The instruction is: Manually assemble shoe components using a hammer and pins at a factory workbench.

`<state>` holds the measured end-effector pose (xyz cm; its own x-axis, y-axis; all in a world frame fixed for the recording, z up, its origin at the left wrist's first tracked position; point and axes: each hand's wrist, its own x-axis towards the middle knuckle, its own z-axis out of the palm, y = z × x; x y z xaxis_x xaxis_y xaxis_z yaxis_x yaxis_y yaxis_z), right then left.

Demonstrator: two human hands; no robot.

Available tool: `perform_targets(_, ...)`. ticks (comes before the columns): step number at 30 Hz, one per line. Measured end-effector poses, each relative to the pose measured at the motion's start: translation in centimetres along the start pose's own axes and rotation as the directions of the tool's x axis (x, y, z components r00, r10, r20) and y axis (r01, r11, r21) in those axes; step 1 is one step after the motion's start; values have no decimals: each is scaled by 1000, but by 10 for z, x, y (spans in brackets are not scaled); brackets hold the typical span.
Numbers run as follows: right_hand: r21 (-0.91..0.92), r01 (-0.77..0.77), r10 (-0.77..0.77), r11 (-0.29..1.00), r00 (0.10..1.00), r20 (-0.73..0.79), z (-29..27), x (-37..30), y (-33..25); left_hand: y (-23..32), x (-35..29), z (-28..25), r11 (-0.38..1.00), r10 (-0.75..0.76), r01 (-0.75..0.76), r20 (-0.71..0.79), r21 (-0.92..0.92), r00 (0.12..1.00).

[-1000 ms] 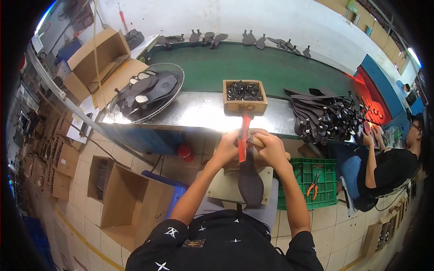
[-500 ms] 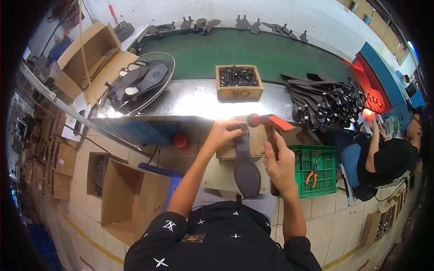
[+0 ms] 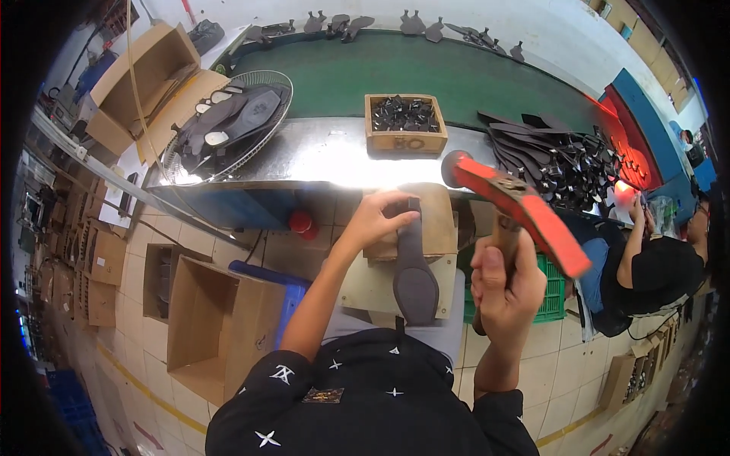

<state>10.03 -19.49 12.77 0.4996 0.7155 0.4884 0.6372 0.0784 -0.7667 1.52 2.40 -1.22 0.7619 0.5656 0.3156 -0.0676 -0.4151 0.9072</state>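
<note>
My right hand (image 3: 508, 292) is wrapped round the wooden handle of a hammer (image 3: 544, 224), whose red-orange head is raised above the workplace. My left hand (image 3: 382, 219) pinches the narrow far end of a dark grey sole-shaped piece (image 3: 415, 292). A small black clip (image 3: 411, 204) sits at that end, partly covered by the fingers. The far part of the piece rests on a wooden block (image 3: 439, 220), and its broad rounded end points toward me. Beneath the block is a pale board (image 3: 365, 292).
Ahead, a wooden box (image 3: 405, 143) of small black clips stands on the metal bench edge, before a green conveyor belt (image 3: 342, 80). A wire basket (image 3: 283, 114) of soles is at left, a pile of dark straps (image 3: 551, 163) at right. A co-worker (image 3: 661, 266) sits right, beyond a green crate (image 3: 551, 304).
My right hand has lifted the hammer up and to the right, away from the block. My left hand still pinches the sole-shaped piece in nearly the same place.
</note>
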Motion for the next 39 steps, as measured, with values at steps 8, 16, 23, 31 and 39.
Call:
perform_targets(8,-18,-16,18,1000,993,117,39,7,45,1,3,-3,999,-40,40,34,-2,999)
perform_targets(16,-7,-106,105,994,974,200,52,4,52,-6,4,-4,995,-73,77,67,-64,995)
perform_targets(23,-64,-5,8,998,999,51,4,1,-1,-5,-4,-2,993,-36,33,25,115,999)
perform_targets(31,-226,61,20,972,940,340,54,12,60,-13,-3,2,889,-81,46,57,456,995)
perform_targets(39,-373,121,13,920,942,336,25,6,39,-5,-11,-1,865,-162,89,106,494,981)
